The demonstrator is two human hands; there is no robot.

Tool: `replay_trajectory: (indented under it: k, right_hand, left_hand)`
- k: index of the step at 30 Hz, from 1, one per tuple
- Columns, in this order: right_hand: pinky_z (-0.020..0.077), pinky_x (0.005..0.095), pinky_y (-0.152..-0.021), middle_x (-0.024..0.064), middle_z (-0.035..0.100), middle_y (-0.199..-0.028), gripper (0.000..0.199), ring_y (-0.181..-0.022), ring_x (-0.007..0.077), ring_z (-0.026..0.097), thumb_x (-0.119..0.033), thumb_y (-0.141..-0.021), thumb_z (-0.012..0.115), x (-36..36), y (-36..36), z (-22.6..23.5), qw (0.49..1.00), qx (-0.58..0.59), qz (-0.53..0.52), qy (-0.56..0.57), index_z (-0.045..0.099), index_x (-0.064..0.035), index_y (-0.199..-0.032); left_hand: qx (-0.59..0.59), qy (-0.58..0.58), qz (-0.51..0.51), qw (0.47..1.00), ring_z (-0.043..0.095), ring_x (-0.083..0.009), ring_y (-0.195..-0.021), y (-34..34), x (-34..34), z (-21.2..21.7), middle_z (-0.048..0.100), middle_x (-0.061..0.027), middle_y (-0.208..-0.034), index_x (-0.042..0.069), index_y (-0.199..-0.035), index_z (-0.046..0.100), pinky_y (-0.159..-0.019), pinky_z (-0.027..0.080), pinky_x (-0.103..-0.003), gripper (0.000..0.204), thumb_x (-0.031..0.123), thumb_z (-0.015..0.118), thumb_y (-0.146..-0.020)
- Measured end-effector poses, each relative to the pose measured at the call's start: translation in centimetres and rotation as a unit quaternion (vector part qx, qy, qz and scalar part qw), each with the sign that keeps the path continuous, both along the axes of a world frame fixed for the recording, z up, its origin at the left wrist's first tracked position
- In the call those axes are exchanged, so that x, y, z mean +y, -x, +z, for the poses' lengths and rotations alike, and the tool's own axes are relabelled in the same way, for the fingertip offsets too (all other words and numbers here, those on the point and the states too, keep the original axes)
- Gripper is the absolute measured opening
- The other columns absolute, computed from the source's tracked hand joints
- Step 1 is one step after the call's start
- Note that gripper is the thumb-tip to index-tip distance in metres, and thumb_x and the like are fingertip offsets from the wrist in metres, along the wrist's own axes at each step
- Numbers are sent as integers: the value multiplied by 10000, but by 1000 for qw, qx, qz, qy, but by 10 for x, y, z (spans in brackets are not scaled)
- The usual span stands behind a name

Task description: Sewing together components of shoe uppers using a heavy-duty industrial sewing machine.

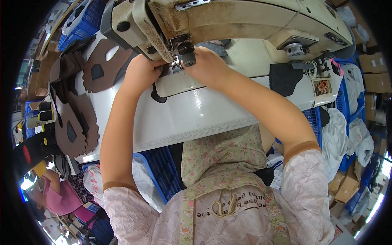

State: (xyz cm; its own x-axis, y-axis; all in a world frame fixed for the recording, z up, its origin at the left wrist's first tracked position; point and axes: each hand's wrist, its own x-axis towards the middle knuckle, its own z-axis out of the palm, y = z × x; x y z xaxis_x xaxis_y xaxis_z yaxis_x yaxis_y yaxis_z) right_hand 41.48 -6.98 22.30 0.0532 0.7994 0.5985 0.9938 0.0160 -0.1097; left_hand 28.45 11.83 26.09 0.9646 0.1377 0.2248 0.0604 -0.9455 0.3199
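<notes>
Worn cream metal sewing machine (pixel 245 20) with rust stains, left hand (pixel 141 71) and right hand (pixel 206 65) both pressed close under its needle part, fingers hidden so grip cannot be told, flat brown scalloped leather pieces (pixel 79 122) stacked well left of left hand, smooth white table (pixel 196 118) below both hands.

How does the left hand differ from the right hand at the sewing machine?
The left hand sits left of the needle area with its forearm running nearly straight down; the right hand sits right of it, forearm slanting across the white table. Both press close under the sewing machine head; what they hold is hidden.
</notes>
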Motion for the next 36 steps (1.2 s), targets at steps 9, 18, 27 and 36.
replay_trajectory:
  k: [9,18,27,36]
  right_hand:
    - [526,320,-775,28,604,-863,73,-903,194,582,-113,-757,658,5,-3,6,994,-106,-10,29,694,-82,-701]
    - [530,335,-767,20,618,-876,66,-893,196,584,-127,-710,668,5,-2,3,995,-100,-14,24,700,-70,-699]
    - [524,325,-752,22,617,-857,63,-890,200,582,-146,-661,661,5,-3,-1,994,-105,-18,14,684,-89,-671]
    - [520,329,-778,36,594,-849,59,-906,205,568,-161,-675,659,11,-2,-10,999,-51,-10,-15,671,-103,-675]
  left_hand:
    - [-1,-1,2,1000,663,-317,-850,-2,9,-5,705,-116,-924,183,-996,764,-755,526,-394,314,37,658,-739]
    - [-6,22,16,1000,671,-324,-823,-4,16,-12,709,-131,-883,136,-989,753,-726,521,-390,271,55,666,-746]
    - [-1,-6,6,1000,681,-328,-859,-7,15,-12,718,-132,-918,126,-1001,749,-738,522,-380,209,103,697,-800]
    - [2,-25,7,1000,682,-300,-895,-3,14,-6,726,-105,-976,129,-1026,746,-771,523,-373,258,63,696,-782]
